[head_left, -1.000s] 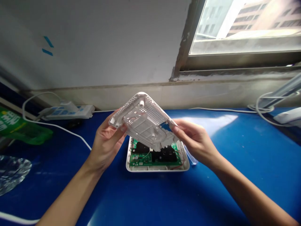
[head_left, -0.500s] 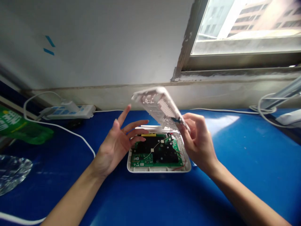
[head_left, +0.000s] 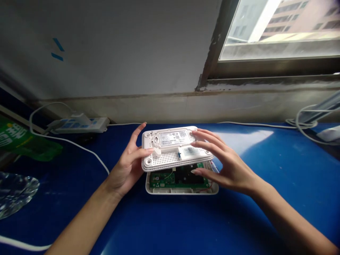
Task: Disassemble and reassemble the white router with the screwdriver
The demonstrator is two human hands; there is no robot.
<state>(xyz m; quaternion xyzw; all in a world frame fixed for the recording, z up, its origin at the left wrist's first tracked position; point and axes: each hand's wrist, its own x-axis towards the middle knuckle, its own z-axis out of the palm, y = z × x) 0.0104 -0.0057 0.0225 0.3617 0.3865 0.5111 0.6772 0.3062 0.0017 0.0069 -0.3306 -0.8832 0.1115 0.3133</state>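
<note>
The white perforated cover has been lowered and turned since the previous frame: its ribbed inner face was showing then, raised in the right hand, and now the outer face with the printed label is uppermost. The left hand, free and spread a moment ago, has come back to it.

The left hand grips the cover at its left edge, the thumb lying on the outer face beside a small white flap, while the index finger sticks up clear. The right hand is open, its fingers spread across the right end of the cover; the thumb is apart from them, below the front edge, over the green circuit board.

The cover lies between the two hands, tilted above the white lower shell, hiding the rear of the board. The shell rests on the blue tabletop, its front rim exposed
</note>
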